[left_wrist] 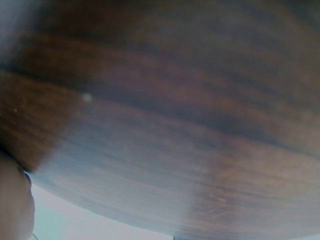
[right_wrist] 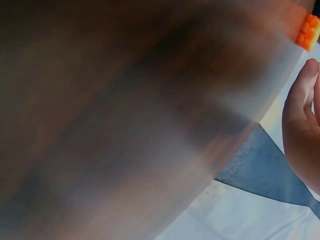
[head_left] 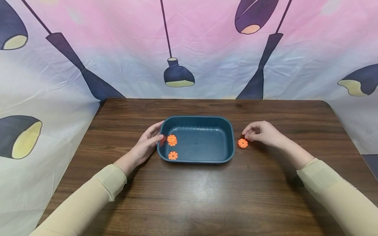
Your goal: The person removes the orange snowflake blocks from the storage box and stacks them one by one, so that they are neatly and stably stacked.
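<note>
A dark teal rectangular tray sits on the table, and my left hand holds its left end, thumb over the rim and fingers along the outer wall. Inside, by that end, lie two overlapping orange notched discs and a single orange disc. Just right of the tray is a small stack of orange notched discs, also seen edge-on as an orange stack in the right wrist view. My right hand hovers close by it with fingers bent and thumb near them; a small gap shows between fingertips and stack.
The brown wood-grain table extends around the tray, its back edge meeting a patterned cloth printed with hanging lamps. The left wrist view holds mostly blurred tabletop.
</note>
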Demonstrator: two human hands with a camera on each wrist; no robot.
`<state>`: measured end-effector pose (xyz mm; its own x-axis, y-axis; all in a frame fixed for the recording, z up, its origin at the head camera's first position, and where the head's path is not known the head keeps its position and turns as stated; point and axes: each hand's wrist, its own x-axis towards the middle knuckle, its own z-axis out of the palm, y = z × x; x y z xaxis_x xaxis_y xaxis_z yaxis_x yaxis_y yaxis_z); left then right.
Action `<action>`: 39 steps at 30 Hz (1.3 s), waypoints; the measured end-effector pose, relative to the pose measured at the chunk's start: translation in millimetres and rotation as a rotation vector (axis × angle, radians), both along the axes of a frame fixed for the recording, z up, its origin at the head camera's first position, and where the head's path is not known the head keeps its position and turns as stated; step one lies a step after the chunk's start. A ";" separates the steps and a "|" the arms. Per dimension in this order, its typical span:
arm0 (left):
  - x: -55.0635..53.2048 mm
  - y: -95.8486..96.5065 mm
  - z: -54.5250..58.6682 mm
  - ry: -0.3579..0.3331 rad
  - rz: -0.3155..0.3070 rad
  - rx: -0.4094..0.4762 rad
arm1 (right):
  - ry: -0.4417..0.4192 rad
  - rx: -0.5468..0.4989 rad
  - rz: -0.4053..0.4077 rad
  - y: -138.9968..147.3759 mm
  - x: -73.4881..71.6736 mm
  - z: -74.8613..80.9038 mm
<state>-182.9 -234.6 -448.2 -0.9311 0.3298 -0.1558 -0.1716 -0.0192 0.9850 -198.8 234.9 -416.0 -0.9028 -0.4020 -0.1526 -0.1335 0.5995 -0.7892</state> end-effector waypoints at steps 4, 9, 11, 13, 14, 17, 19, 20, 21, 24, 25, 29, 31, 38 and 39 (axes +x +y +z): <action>0.2 0.4 -0.3 0.000 0.000 -0.001 | 0.005 -0.012 -0.004 -4.7 -0.9 6.8; 0.1 0.5 0.3 -0.001 0.000 -0.002 | 0.044 -0.013 0.014 -16.7 -3.6 20.9; 0.2 0.4 0.5 -0.002 -0.001 -0.005 | 0.063 -0.004 0.021 -22.6 -4.8 27.2; 0.3 0.2 0.7 0.001 -0.003 -0.008 | 0.076 -0.005 0.028 -28.9 -5.9 32.9; 0.2 0.0 0.6 0.002 -0.005 -0.009 | 0.084 -0.008 0.034 -32.2 -6.5 35.4; 0.0 -0.6 0.3 0.003 -0.004 -0.011 | 0.103 -0.025 0.059 -42.9 -8.5 40.6; -0.2 -1.1 -0.1 0.001 -0.001 -0.009 | 0.109 -0.042 0.083 -50.8 -9.7 42.3; 0.1 -1.1 -0.2 0.000 -0.001 -0.008 | 0.114 -0.045 0.096 -55.1 -10.2 42.9; 0.3 -1.2 -0.2 0.000 -0.002 -0.007 | 0.116 -0.050 0.108 -59.5 -10.7 43.2; 0.7 -1.0 -0.6 -0.001 -0.002 -0.001 | 0.116 -0.055 0.140 -73.3 -12.3 44.5; 0.7 -0.9 -0.8 0.000 -0.004 0.000 | 0.114 -0.054 0.147 -77.7 -12.8 45.0; 0.3 -0.4 -1.0 -0.003 -0.003 -0.002 | 0.110 -0.073 0.188 -95.7 -15.0 45.7; -0.1 -0.4 -0.8 -0.006 -0.002 -0.005 | 0.119 -0.082 0.212 -104.9 -16.5 44.9; -0.3 0.0 1.2 -0.015 0.001 -0.023 | 0.137 -0.087 0.289 -135.9 -19.6 39.6; -0.2 0.3 1.3 -0.016 0.001 -0.023 | 0.137 -0.090 0.300 -139.6 -19.5 38.9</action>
<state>-183.1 -234.3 -446.9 -0.9287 0.3254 -0.1782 -0.1873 0.0032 0.9823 -218.3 95.3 -377.1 -0.7522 -0.6589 0.0100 -0.4014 0.4460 -0.8000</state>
